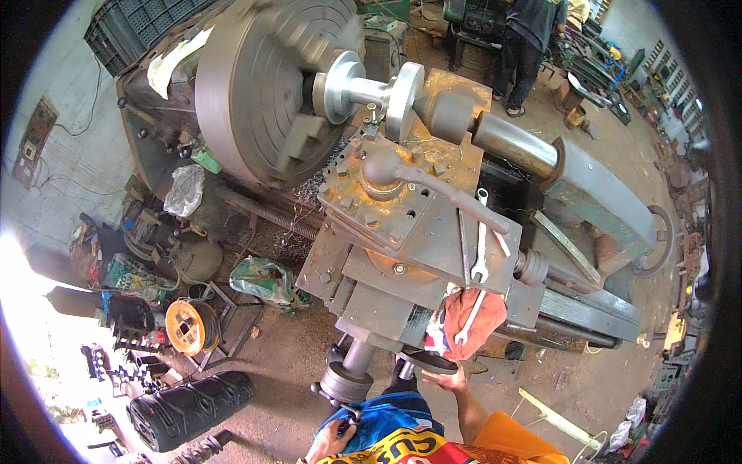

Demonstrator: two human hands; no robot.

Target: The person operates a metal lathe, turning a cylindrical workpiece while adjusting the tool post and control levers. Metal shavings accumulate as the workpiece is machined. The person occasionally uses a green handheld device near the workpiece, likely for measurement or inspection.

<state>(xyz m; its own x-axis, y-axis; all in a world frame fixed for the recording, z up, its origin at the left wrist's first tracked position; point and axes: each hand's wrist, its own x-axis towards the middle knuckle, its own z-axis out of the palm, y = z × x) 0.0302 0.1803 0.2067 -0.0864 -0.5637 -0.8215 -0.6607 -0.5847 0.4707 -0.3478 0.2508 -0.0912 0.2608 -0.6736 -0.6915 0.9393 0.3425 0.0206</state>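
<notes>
At the lower edge, my left hand (331, 441) is closed round a small crank handle (352, 417) below the round dial collar (345, 382) of the lathe's cross slide. My right hand (450, 379) grips the rim of a dark handwheel (430, 362), its fingers partly hidden. A large lathe chuck (251, 93) looks blurred, as if turning, with a shiny metal workpiece (366, 90) whose broad disc end (405, 100) meets the tailstock centre (448, 116). In front of the workpiece stands the rusty tool post (371, 209), topped by a long clamping lever (440, 189).
Two spanners lie by the tool post; one spanner (481, 263) rests on the slide, the other over a red cloth (475, 313). The tailstock (603, 193) stands to the right. An orange cable reel (192, 326) and black case (189, 410) sit left. A person (529, 46) stands behind.
</notes>
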